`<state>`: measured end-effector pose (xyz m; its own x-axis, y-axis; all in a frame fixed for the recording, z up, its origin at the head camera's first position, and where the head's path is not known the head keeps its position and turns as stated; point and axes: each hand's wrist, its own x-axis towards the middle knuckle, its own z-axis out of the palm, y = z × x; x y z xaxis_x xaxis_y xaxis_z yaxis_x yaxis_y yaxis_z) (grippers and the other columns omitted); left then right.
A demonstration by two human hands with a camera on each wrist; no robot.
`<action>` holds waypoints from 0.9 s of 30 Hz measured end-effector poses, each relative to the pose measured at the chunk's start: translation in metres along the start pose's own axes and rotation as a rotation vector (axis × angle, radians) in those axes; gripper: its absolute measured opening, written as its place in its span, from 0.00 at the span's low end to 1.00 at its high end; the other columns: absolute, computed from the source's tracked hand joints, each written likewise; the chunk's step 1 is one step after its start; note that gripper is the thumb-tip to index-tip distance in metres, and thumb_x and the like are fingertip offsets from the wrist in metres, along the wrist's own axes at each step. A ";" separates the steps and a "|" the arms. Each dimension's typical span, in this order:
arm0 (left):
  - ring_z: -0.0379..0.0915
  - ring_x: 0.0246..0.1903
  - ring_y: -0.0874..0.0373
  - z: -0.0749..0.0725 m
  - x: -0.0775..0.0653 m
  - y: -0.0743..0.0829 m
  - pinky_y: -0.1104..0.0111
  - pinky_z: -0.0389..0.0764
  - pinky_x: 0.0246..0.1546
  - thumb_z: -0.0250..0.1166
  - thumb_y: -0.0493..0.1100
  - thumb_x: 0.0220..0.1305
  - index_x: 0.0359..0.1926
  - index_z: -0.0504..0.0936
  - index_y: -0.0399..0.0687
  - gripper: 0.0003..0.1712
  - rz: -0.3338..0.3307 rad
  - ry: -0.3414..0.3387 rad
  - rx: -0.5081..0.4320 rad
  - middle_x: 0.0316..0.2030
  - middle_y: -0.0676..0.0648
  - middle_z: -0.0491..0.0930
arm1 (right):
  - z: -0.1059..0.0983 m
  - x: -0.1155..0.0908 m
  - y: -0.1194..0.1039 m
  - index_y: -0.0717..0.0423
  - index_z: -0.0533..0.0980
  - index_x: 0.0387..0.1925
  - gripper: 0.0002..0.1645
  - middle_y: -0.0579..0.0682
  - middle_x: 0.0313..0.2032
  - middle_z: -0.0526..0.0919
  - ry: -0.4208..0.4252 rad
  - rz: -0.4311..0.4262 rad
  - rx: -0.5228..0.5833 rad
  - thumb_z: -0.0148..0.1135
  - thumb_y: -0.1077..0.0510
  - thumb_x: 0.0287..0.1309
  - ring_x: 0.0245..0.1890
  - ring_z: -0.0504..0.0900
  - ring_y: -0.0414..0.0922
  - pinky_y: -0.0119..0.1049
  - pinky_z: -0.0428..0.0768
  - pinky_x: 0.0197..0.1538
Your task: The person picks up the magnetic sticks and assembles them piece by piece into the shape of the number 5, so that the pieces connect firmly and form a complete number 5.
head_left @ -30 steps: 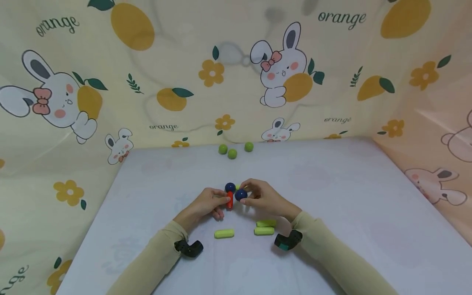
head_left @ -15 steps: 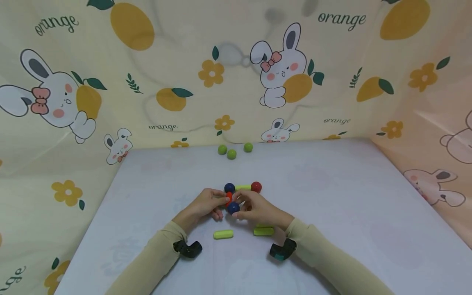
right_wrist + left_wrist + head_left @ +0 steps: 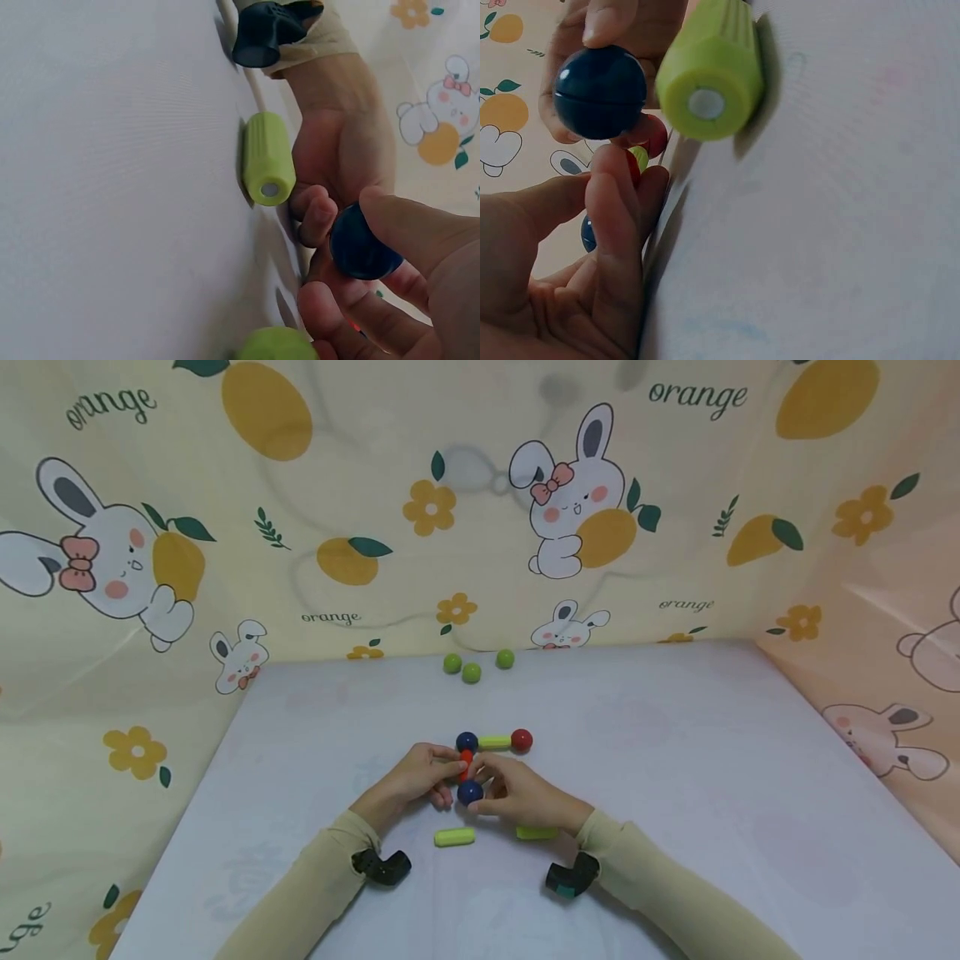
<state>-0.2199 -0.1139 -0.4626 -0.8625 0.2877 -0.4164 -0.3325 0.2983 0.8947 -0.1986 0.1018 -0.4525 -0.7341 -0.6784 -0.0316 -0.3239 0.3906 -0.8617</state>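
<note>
My left hand (image 3: 420, 774) pinches a short red magnetic rod (image 3: 466, 765). At the rod's far end sits a dark blue ball (image 3: 467, 742), joined in line with a yellow-green rod (image 3: 494, 742) and a red ball (image 3: 522, 740) to its right. With thumb and fingers, my right hand (image 3: 525, 793) holds a second dark blue ball (image 3: 470, 792) right at the red rod's near end. In the left wrist view this held ball (image 3: 600, 93) shows large, with a seam around it. The right wrist view shows the held ball (image 3: 365, 241) under the thumb.
A loose yellow-green rod (image 3: 454, 837) lies in front of the hands. Another rod (image 3: 537, 832) is partly covered by the right hand. Three green balls (image 3: 471, 673) stand at the table's back edge, before a printed cloth backdrop (image 3: 480, 543).
My right hand has brought the blue ball nearer to me and left, from beside the red rod to its near end. The red ball has come into sight. My left hand stays put.
</note>
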 end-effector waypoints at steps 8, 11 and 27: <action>0.76 0.13 0.64 0.001 -0.001 0.002 0.75 0.77 0.16 0.62 0.43 0.73 0.63 0.75 0.33 0.24 0.006 -0.002 0.009 0.38 0.42 0.87 | 0.002 -0.002 -0.001 0.49 0.71 0.49 0.19 0.50 0.50 0.82 -0.001 0.008 -0.037 0.70 0.56 0.62 0.36 0.80 0.40 0.29 0.80 0.43; 0.76 0.13 0.64 0.000 -0.002 0.002 0.75 0.77 0.15 0.61 0.43 0.73 0.63 0.75 0.32 0.24 0.010 -0.007 0.006 0.38 0.42 0.87 | 0.002 -0.003 -0.003 0.49 0.71 0.50 0.19 0.51 0.50 0.83 0.003 0.011 -0.037 0.70 0.56 0.62 0.37 0.81 0.40 0.30 0.80 0.45; 0.73 0.11 0.65 -0.001 -0.003 0.001 0.75 0.76 0.15 0.62 0.43 0.73 0.64 0.74 0.32 0.25 0.017 -0.016 0.008 0.28 0.47 0.84 | 0.006 -0.003 0.000 0.50 0.70 0.54 0.24 0.51 0.51 0.83 0.048 0.038 -0.023 0.71 0.55 0.62 0.36 0.80 0.41 0.30 0.80 0.43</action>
<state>-0.2179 -0.1149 -0.4602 -0.8615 0.3075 -0.4041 -0.3152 0.3002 0.9003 -0.1926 0.1003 -0.4548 -0.7740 -0.6320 -0.0394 -0.3084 0.4305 -0.8483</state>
